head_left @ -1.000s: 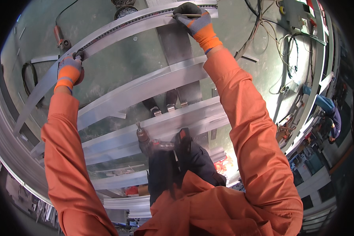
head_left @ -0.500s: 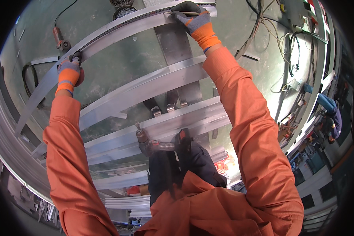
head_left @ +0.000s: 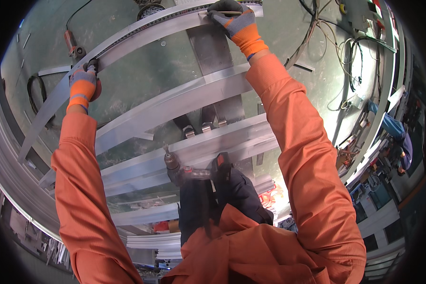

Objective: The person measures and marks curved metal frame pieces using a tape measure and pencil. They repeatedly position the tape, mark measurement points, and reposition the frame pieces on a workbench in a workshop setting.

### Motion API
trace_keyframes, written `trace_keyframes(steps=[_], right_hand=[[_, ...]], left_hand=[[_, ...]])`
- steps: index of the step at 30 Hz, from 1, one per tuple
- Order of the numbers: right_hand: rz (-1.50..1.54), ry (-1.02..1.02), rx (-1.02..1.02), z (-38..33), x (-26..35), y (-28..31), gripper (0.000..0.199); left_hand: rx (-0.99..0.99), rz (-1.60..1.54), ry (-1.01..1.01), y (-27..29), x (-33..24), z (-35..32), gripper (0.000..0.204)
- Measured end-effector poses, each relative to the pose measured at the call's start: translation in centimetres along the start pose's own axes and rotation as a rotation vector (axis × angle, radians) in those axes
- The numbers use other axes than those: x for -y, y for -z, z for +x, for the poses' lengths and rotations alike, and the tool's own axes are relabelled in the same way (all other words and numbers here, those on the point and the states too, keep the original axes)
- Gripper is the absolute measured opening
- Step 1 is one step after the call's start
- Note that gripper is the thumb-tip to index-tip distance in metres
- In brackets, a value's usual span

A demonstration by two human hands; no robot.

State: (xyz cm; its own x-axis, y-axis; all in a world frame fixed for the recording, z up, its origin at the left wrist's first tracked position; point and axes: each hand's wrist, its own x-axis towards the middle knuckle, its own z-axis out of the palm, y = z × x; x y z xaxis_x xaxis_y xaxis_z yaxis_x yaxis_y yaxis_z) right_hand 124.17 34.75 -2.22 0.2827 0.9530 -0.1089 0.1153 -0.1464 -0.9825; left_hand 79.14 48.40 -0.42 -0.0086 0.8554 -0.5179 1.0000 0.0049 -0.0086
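A long metal profile (head_left: 156,32) bows across the far side, with a tape measure's dark blade (head_left: 142,29) laid along it. My left hand (head_left: 83,85), in a grey and orange glove, is closed on the tape measure's case (head_left: 98,90) at the left part of the profile; the hand covers most of the case. At the far right end, my right hand (head_left: 235,26), gloved alike, pinches a thin pencil-like stick (head_left: 229,13) just over the blade. Its tip points left onto the profile.
More metal profiles (head_left: 175,97) lie parallel nearer me. A cordless drill (head_left: 189,173) is at my legs. On the floor are an angle grinder (head_left: 73,45), a coiled black cable (head_left: 34,92) and loose cables (head_left: 338,47). Another person (head_left: 397,135) is at the far right.
Little differs. My head view has shifted slightly, and my right hand sits a touch higher and further right in the picture. Both hands keep their holds.
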Motion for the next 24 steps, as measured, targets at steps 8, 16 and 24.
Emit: trace_keyframes(steps=[8,16,24], right_hand=[[-0.051,-0.002,-0.001,-0.2,-0.1,0.3,0.013],[-0.007,-0.012,-0.009,0.1,-0.6,0.1,0.012],[-0.048,0.033,-0.043,0.1,-0.5,-0.2,0.013]], left_hand=[[-0.057,-0.022,-0.028,-0.2,0.0,-0.6,0.047],[-0.006,-0.042,0.007,0.1,-0.2,-0.5,0.049],[-0.065,-0.05,-0.017,-0.9,1.2,0.7,0.052]])
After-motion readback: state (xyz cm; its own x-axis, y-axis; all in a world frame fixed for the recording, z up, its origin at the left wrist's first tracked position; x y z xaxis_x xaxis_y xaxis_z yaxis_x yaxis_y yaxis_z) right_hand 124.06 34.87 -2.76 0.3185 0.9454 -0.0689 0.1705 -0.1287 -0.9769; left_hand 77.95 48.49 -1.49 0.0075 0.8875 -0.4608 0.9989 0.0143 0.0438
